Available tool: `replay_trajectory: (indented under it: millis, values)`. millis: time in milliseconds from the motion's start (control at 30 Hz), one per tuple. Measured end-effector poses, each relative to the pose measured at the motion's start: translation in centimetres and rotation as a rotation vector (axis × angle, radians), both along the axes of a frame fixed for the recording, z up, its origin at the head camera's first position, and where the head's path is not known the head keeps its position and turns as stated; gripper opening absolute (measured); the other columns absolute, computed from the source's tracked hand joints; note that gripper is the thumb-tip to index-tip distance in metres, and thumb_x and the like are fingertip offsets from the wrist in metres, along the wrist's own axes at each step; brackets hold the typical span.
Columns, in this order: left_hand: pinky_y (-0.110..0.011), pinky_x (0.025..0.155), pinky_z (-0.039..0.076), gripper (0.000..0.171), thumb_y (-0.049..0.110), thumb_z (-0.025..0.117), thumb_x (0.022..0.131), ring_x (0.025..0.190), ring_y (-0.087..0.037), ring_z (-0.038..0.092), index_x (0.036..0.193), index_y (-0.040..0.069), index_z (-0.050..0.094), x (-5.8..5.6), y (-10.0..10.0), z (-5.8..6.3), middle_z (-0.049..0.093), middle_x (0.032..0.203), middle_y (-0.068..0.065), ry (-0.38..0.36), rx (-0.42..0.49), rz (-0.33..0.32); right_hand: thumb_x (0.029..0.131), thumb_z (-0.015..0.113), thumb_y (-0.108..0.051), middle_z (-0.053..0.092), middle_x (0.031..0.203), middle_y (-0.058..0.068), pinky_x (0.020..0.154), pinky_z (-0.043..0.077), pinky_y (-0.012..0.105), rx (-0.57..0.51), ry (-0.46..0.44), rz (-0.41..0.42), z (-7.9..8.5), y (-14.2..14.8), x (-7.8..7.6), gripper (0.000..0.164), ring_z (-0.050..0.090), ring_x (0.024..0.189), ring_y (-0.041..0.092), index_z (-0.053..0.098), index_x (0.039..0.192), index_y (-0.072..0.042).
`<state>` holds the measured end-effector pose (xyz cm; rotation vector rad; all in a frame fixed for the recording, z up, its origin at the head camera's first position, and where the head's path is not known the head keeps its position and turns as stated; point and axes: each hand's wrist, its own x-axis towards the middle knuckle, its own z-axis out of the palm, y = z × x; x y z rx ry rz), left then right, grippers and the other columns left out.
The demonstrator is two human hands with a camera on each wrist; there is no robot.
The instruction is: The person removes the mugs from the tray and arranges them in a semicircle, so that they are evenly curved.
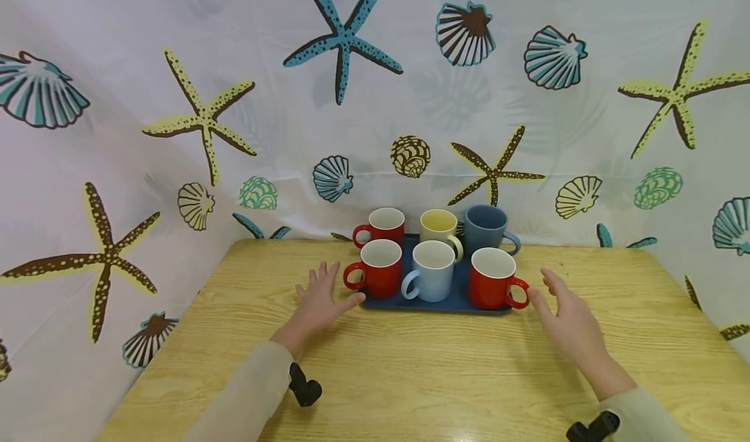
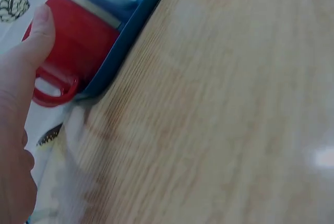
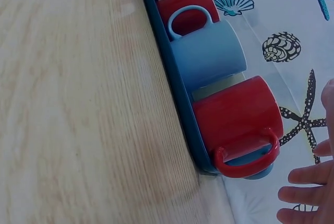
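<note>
A dark blue tray point(image 1: 461, 292) holds several mugs in two rows. The front row has a red mug point(image 1: 382, 280) at the left, a light blue mug point(image 1: 436, 282) in the middle and another red mug point(image 1: 486, 290) at the right. Behind them stand a third red mug point(image 1: 397, 232), a pale yellow mug point(image 1: 430, 235) and a grey-blue mug point(image 1: 485, 237). My left hand point(image 1: 319, 302) is spread at the tray's left end, thumb close to the front left mug. Beyond the right end, my right hand point(image 1: 571, 318) has its fingers extended near the front right mug's handle point(image 1: 520, 293).
The tray lies near the back of a light wooden table point(image 1: 422, 377). A white cloth point(image 1: 375, 123) printed with starfish and shells hangs right behind it and along both sides. Black wrist mounts point(image 1: 305, 385) sit on both sleeves.
</note>
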<state>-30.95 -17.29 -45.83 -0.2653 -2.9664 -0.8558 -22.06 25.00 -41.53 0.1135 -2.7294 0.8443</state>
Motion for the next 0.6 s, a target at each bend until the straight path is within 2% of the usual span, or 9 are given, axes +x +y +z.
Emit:
replay_trajectory:
  millis: [167, 267, 400, 500, 600]
  values:
    - [-0.070, 0.096, -0.011, 0.096, 0.053, 0.072, 0.073, 0.133, -0.053, -0.004, 0.147, 0.011, 0.026, -1.1, -0.5, -0.8, 0.010, 0.150, -0.027, 0.023, 0.075, -0.062, 0.096, 0.040, -0.048, 0.052, 0.125, 0.027, 0.084, 0.046, 0.053, -0.177, -0.042, 0.011, -0.3, 0.5, -0.7, 0.063, 0.052, 0.110, 0.042, 0.037, 0.139, -0.002]
    - [-0.067, 0.097, -0.015, 0.099, 0.050, 0.077, 0.069, 0.134, -0.050, -0.009, 0.146, 0.013, 0.028, -1.7, -0.7, -1.2, 0.008, 0.151, -0.026, 0.022, 0.100, -0.104, 0.096, 0.040, -0.050, 0.056, 0.120, 0.028, 0.077, 0.050, 0.047, -0.263, -0.091, 0.016, -0.5, 0.7, -1.1, 0.064, 0.057, 0.103, 0.040, 0.040, 0.137, -0.002]
    - [-0.068, 0.096, -0.016, 0.099, 0.050, 0.079, 0.066, 0.134, -0.049, -0.012, 0.145, 0.014, 0.031, -2.5, -0.9, -1.6, 0.006, 0.151, -0.025, -0.002, 0.092, -0.134, 0.095, 0.040, -0.052, 0.056, 0.116, 0.029, 0.070, 0.052, 0.039, -0.416, -0.241, 0.042, -0.7, 0.8, -1.5, 0.068, 0.061, 0.093, 0.035, 0.037, 0.137, 0.001]
    - [-0.067, 0.096, -0.016, 0.099, 0.049, 0.079, 0.065, 0.135, -0.047, -0.008, 0.145, 0.016, 0.032, -2.8, -1.0, -1.6, 0.009, 0.152, -0.024, -0.016, 0.071, -0.154, 0.093, 0.041, -0.054, 0.054, 0.115, 0.029, 0.067, 0.054, 0.038, -0.534, -0.360, 0.054, -1.0, 0.7, -1.7, 0.072, 0.063, 0.087, 0.031, 0.033, 0.138, 0.002]
    - [-0.067, 0.097, -0.016, 0.098, 0.049, 0.080, 0.065, 0.137, -0.045, -0.006, 0.145, 0.018, 0.032, -3.1, -1.1, -1.4, 0.012, 0.152, -0.022, -0.033, 0.068, -0.181, 0.092, 0.042, -0.055, 0.054, 0.115, 0.029, 0.067, 0.054, 0.038, -0.619, -0.441, 0.070, -1.3, 0.7, -2.0, 0.073, 0.065, 0.084, 0.030, 0.030, 0.139, 0.000]
